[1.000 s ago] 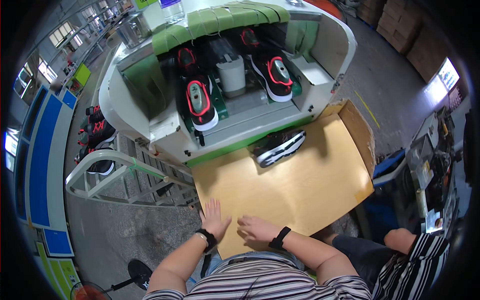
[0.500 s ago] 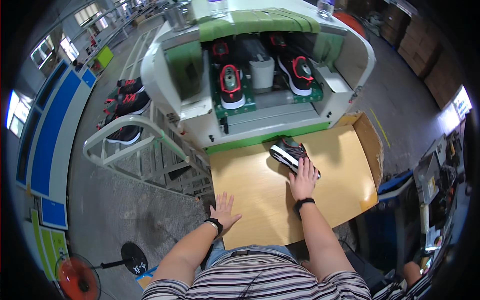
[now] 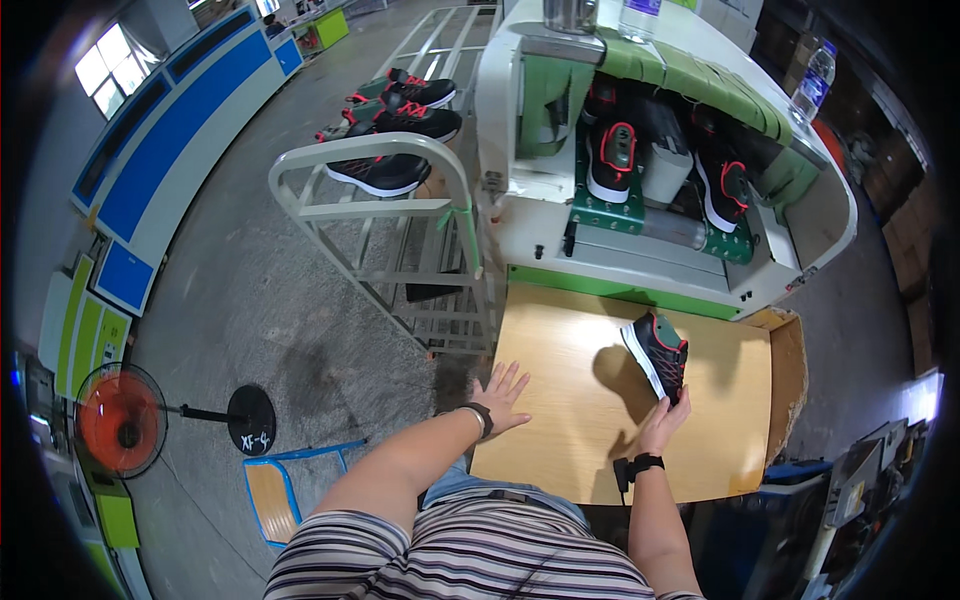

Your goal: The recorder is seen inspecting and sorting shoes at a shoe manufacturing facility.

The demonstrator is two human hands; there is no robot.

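Item, one black shoe (image 3: pixel 660 360) with red trim and a white sole: we are holding it by the toe end in our right hand (image 3: pixel 663 422), fingers closing around the toe, the heel pointing toward the machine (image 3: pixel 640 268) and the sole facing left. It is hanging or resting over the right half of a pale wooden board (image 3: pixel 560 440), its shadow falling to its left; we cannot tell whether it is touching the wood. Item, our left hand (image 3: pixel 500 397), back upward: we are spreading its fingers wide at the left edge of the board, and we are wearing a dark band on each wrist. Item, the pale machine, standing beyond the board: we are seeing a left front shoe (image 3: pixel 611 165) and a right front shoe (image 3: pixel 722 188) sitting on green plates (image 3: pixel 605 215), heels toward us, with others lying partly hidden behind. On its top we are counting a metal container (image 3: pixel 571 15) and two clear bottles (image 3: pixel 816 80). Item, a metal rack (image 3: pixel 385 211), standing to the left of the machine and carrying several black-and-red shoes (image 3: pixel 380 174). Item, an orange fan (image 3: pixel 122 425), standing on the floor at far left. Item, a torn cardboard piece (image 3: pixel 787 385), edging the board at right.
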